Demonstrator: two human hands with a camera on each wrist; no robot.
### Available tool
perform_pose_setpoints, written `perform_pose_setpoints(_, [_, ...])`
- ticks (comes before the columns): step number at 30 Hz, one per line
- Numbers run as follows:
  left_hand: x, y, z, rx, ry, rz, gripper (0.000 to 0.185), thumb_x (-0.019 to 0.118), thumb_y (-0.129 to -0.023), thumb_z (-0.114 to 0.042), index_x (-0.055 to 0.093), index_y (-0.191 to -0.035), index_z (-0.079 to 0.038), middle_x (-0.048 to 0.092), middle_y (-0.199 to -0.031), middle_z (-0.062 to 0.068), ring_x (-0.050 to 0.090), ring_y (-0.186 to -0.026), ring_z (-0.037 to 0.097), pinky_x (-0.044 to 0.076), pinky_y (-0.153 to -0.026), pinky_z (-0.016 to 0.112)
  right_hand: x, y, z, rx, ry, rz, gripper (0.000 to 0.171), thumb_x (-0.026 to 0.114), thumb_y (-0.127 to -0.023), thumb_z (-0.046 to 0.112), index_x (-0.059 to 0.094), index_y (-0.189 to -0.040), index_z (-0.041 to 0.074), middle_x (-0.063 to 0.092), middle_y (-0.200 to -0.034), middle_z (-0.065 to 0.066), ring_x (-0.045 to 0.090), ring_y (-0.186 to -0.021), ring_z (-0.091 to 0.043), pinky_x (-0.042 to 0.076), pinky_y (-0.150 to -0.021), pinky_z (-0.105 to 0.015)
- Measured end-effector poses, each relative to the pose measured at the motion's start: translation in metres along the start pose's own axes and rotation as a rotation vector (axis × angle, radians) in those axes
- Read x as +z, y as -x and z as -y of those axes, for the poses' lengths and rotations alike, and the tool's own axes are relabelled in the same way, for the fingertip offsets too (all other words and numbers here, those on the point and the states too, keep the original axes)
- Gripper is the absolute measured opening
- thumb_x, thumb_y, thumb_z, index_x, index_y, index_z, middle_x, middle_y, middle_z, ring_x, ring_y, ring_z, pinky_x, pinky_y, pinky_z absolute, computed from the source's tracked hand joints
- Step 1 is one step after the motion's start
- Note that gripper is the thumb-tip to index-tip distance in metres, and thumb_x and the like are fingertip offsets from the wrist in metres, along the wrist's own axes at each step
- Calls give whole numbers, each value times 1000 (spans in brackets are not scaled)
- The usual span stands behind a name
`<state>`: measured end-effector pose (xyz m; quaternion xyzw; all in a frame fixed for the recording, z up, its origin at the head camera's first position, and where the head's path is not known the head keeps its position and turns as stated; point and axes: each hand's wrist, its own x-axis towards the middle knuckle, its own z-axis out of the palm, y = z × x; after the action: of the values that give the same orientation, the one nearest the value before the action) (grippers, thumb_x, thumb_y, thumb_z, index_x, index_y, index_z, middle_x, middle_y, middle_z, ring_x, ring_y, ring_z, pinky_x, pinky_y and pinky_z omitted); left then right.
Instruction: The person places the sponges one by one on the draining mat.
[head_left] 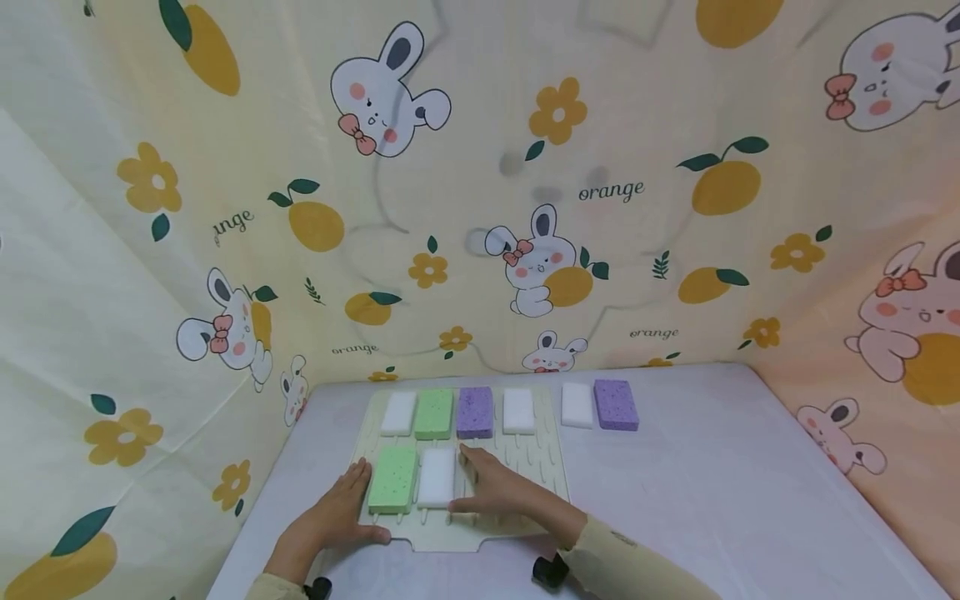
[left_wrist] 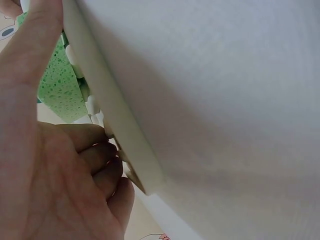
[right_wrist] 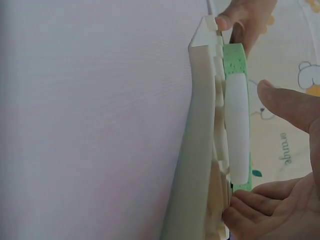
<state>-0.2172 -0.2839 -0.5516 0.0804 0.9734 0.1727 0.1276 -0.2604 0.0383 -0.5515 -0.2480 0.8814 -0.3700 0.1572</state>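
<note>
A cream draining rack [head_left: 444,540] with raised pegs lies on the table. Its front row bears a green sponge [head_left: 392,480] and a white sponge [head_left: 437,477], side by side. My left hand [head_left: 330,515] rests against the rack's left edge, fingers extended beside the green sponge and thumb at the front edge. Just right of the white sponge is my right hand [head_left: 498,487], its thumb spread from the fingers. In the right wrist view that thumb stands off the white sponge [right_wrist: 237,129], while the fingertips meet the rack's pegs.
Along the rack's back row stand a white sponge [head_left: 398,414], a green sponge [head_left: 434,414], a purple sponge [head_left: 475,412] and another white sponge [head_left: 519,412]. Right of the rack, a white sponge [head_left: 577,406] and a purple sponge [head_left: 617,405] lie on the table [head_left: 675,500]. A patterned curtain [head_left: 465,183] hangs behind.
</note>
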Motion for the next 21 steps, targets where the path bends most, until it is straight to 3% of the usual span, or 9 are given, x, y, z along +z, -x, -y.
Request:
perform_pose_setpoints(7, [-1,1,-2,3,-7,-4,139,93,-68,-66,27,-164,11,22,-173,31,22,-161,48,26,-130,59,-7,10,-8,-74,-13,-2,106,84,-92,49,28,-168,1,35,-171,-22,34,-158,-41,28,-130,-58])
perform_pose_setpoints(13, [-1,0,-2,-2,1,0,140,92,-67,-67,27,-164,11,21,-173,31,22,-161,49,26,-130,61,-13,14,-15,-124,44,-20,103,84,-93,46,31,-166,-4,41,-167,-24,39,-155,-41,32,-129,-57])
perform_pose_setpoints(21, [0,0,-1,-1,-2,-3,141,92,-67,-68,27,-164,11,21,-174,30,22,-161,49,26,-130,60,-23,27,-24,-96,24,-30,100,84,-94,44,32,-166,-1,41,-168,-22,38,-156,-40,31,-129,-58])
